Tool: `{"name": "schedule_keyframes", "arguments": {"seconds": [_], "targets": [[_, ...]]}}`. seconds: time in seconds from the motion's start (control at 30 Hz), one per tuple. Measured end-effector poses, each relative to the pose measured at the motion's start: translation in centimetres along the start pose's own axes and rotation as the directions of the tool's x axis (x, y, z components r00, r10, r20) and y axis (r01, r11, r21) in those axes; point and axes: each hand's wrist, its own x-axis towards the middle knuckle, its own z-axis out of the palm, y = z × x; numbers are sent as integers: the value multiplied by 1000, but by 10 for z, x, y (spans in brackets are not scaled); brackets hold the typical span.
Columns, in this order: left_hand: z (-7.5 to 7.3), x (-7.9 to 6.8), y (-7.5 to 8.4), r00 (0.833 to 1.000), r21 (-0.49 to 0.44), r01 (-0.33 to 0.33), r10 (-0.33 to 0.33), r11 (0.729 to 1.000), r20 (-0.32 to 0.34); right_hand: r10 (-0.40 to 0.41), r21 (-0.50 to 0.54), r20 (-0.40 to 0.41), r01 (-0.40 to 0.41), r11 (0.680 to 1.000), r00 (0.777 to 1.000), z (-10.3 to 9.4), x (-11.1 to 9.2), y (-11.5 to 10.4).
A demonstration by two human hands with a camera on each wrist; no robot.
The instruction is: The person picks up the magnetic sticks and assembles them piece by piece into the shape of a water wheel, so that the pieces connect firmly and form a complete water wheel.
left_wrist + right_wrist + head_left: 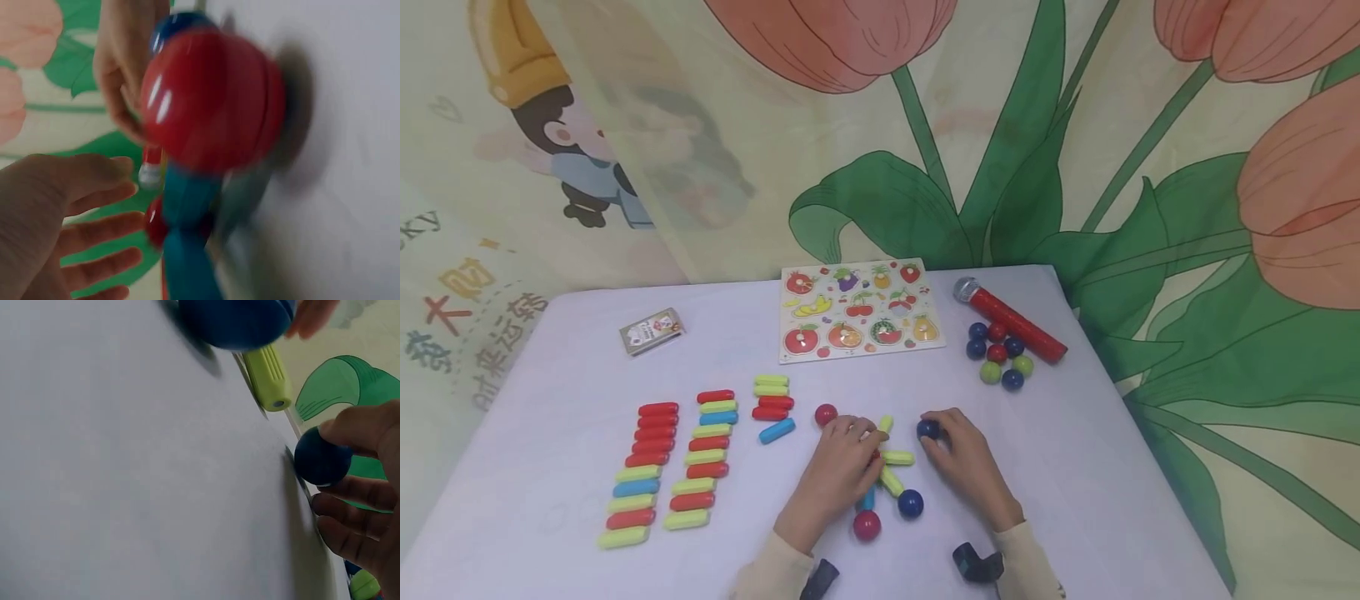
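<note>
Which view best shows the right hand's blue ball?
Right wrist: the blue ball looks large and mostly uncovered. Head shows it smaller. Left wrist shows a partly hidden blue ball; I can't tell if it's that one.

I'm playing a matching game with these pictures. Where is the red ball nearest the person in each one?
Head: the red ball sits at bottom middle, at the end of a blue stick.
Left wrist: it looks big and close, just above the middle, partly covering a blue ball.
Right wrist: it isn't in this picture.
Shared landmark: the right hand, right of middle (head), upper left (left wrist), right edge (right wrist).
</note>
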Motion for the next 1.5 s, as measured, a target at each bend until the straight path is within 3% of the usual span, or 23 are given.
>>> {"name": "schedule_keyframes", "arguments": {"seconds": [0.17,0.37,0.6,0.83,0.9,1.0,1.13,1.3,1.43,1.5], "targets": [[10,11,15,998,67,-63,61,996,21,23,24,21,-24,999,1000,-1,-15,-1],[18,16,22,999,113,-52,52,992,-1,35,73,7,-35,997,999,0,-27,0],[21,15,19,999,36,-21,23,999,-38,7,113,-40,-2,994,999,3,-29,0],[22,12,17,996,-20,-33,31,999,-87,-48,158,-100,64,985,994,4,-28,-1],[19,9,15,994,-41,7,-12,999,-111,-34,156,-100,49,986,994,4,-29,0],[14,2,12,978,-47,132,-138,990,-154,22,172,-99,-5,985,995,2,-28,2],[7,-7,9,952,3,284,-282,959,-122,76,184,-122,-53,982,990,-3,-28,7],[5,-12,7,953,15,302,-301,953,-37,130,168,-223,-93,981,966,-16,-20,14],[4,-11,5,960,8,278,-277,961,-28,207,55,-327,-201,978,922,-34,-3,28],[4,-11,4,965,12,263,-263,965,-20,221,-12,-349,-241,971,911,-43,7,37]]}}
